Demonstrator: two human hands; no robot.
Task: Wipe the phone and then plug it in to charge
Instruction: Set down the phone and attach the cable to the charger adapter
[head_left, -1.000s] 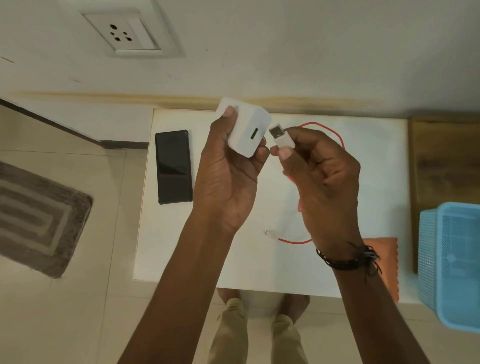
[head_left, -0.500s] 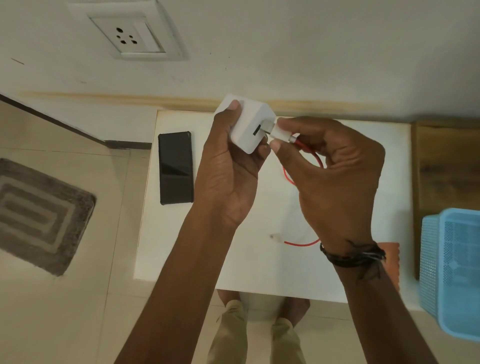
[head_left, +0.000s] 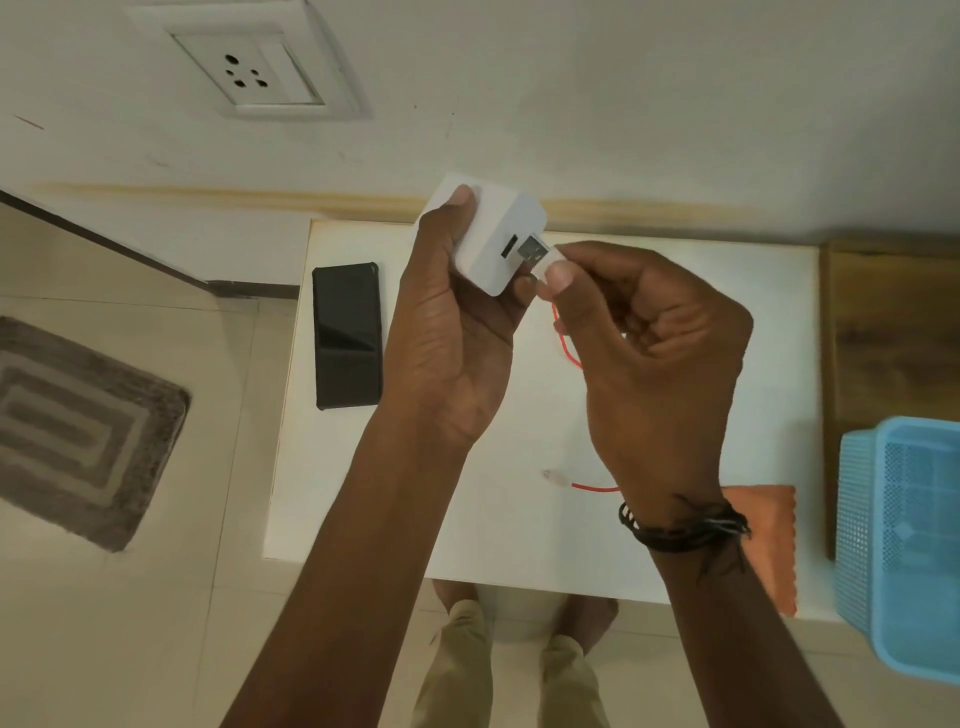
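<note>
My left hand (head_left: 452, 332) holds a white charger adapter (head_left: 501, 244) above the white table (head_left: 498, 519), its USB slot facing right. My right hand (head_left: 649, 353) pinches the USB plug (head_left: 532, 252) of a red cable (head_left: 566, 348); the metal tip sits just outside the slot. The cable's small far end (head_left: 553, 475) lies on the table below my hands. A black phone (head_left: 347, 335) lies flat at the table's left side. An orange cloth (head_left: 774, 545) rests at the table's front right, partly behind my right wrist.
A white wall socket (head_left: 260, 67) is on the wall at upper left. A blue mesh basket (head_left: 904, 545) stands at the right, beside a wooden surface (head_left: 888, 332). A grey mat (head_left: 78, 426) lies on the tiled floor to the left.
The plug came up against the adapter's slot half a second ago; now its metal tip shows outside the slot again. My right hand has curled tighter and sits a little lower.
</note>
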